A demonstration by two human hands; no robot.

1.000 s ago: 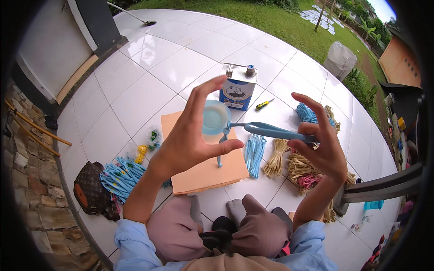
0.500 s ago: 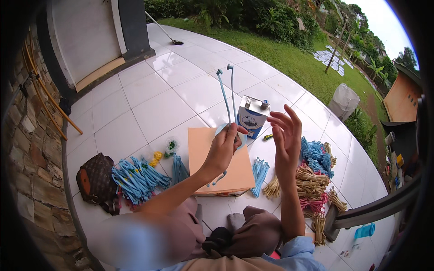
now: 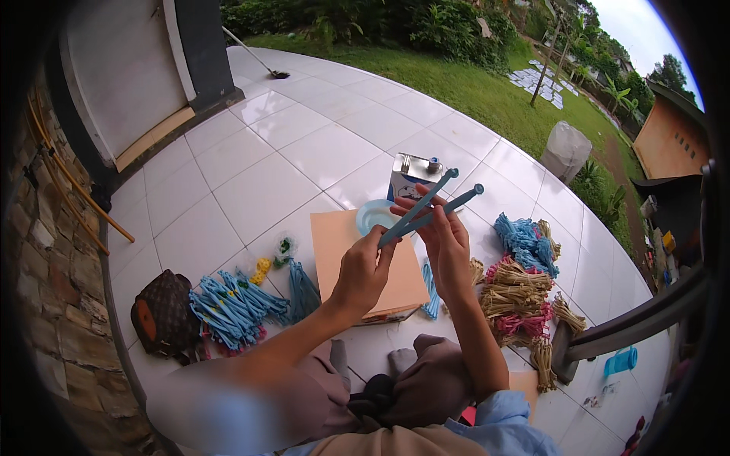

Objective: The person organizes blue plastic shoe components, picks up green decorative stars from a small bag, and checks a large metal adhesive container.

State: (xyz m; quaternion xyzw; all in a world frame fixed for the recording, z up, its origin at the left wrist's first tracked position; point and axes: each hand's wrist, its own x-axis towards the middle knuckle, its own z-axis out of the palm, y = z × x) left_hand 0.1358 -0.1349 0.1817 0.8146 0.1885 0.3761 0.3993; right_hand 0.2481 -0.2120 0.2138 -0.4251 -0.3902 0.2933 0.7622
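We hold both forearms raised over the orange board. Our left hand pinches the lower end of two blue sticks, while our right hand closes around their middle, tips slanting up-right.

**Both hands hold two blue sticks above the board**

The left hand and right hand grip two blue sticks, tilted up to the right. Below lie an orange board, a pale blue dish and bundles of blue strips on white tiles.
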